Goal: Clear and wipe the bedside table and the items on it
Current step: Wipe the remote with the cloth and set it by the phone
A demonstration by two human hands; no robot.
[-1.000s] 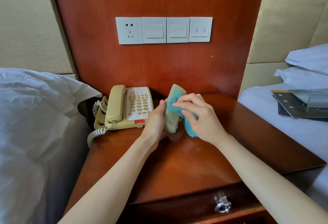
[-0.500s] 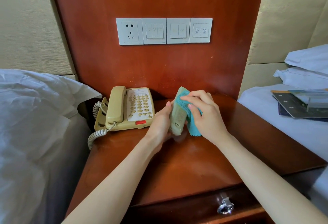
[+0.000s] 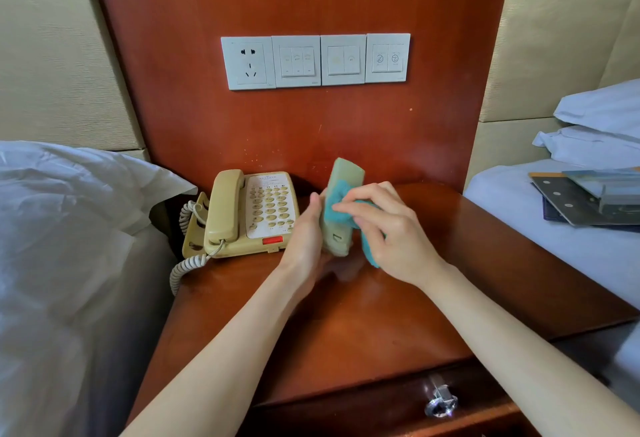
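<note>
My left hand (image 3: 304,239) holds a pale beige remote control (image 3: 341,215) upright, just above the back of the wooden bedside table (image 3: 346,329). My right hand (image 3: 391,232) presses a teal cloth (image 3: 337,209) against the remote's face; part of the cloth hangs below my palm. A beige corded telephone (image 3: 249,215) stands on the table to the left of my hands, its handset on the cradle.
A drawer with a chrome knob (image 3: 441,402) sits under the tabletop. White bedding (image 3: 62,246) lies to the left. On the right bed (image 3: 554,239) rest dark folders and cards (image 3: 588,199). A socket and switch panel (image 3: 315,60) is on the wooden back board.
The cloth in my right hand has slid along the remote's face, up and then back down. My left hand has kept the remote upright in nearly the same place.
</note>
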